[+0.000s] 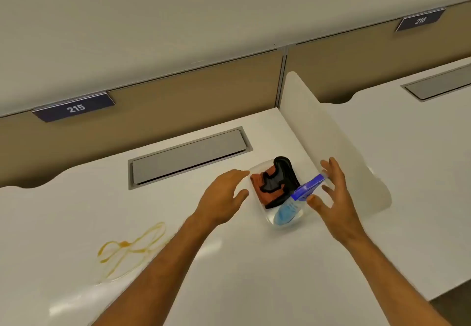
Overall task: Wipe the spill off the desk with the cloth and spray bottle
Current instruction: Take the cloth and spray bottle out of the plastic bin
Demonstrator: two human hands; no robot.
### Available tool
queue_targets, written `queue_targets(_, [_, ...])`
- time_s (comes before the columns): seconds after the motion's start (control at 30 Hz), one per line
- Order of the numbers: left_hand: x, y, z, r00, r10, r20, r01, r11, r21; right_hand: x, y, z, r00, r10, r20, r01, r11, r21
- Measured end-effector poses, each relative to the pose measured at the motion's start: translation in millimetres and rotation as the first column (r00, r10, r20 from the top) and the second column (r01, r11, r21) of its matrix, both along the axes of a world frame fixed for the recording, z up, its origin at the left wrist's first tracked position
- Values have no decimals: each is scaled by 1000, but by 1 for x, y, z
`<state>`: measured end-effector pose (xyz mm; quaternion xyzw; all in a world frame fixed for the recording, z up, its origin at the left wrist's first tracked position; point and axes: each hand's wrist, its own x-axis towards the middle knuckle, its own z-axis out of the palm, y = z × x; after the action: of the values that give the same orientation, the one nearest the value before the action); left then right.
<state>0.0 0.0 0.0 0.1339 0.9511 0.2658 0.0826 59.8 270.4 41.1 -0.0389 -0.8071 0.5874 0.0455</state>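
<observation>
I see both hands, left (pixel 224 195) and right (pixel 334 195), spread empty beside the clear tub (pixel 285 221) holding cloth (pixel 267 190) and spray bottle (pixel 303 193); spill (pixel 130 249) lies left on the table (pixel 254 274). I advise grasping the bottle's neck firmly.

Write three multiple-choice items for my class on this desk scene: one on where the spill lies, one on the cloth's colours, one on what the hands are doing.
1. The yellow spill lies:
A. left of the clear container
B. inside it
C. on the neighbouring desk

2. The cloth is:
A. white
B. orange and black
C. green

3. The hands are:
A. wiping the spill
B. open beside the container
C. lifting the cloth

Key: 1 A, streaks on the desk at left; 2 B, both colours show; 3 B, left hand and right hand flank it with fingers spread.
</observation>
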Motion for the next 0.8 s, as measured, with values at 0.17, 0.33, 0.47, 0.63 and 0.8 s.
queue_targets(0.17, [-33, 23, -28, 993, -111, -30, 110, 992, -56, 0, -2, -40, 994, 40, 104, -37, 999, -27])
queue_targets(0.33, [-58, 46, -54, 965, -257, -51, 249, 960, -125, -9, -5, -68, 988, -74, 139, 83, 995, -62])
queue_targets(0.47, [-75, 59, -79, 953, -300, -36, 276, 914, -296, -15, -6, -80, 975, -110, 193, 119, 992, -36])
queue_targets(0.63, [-83, 80, -98, 978, -206, 32, 199, 876, -441, -17, -6, -89, 968, -98, 230, 116, 991, -65])
queue_targets(0.8, [-91, 90, -103, 984, -180, 3, 155, 837, -525, -21, -8, -98, 955, -102, 280, 154, 973, -171])
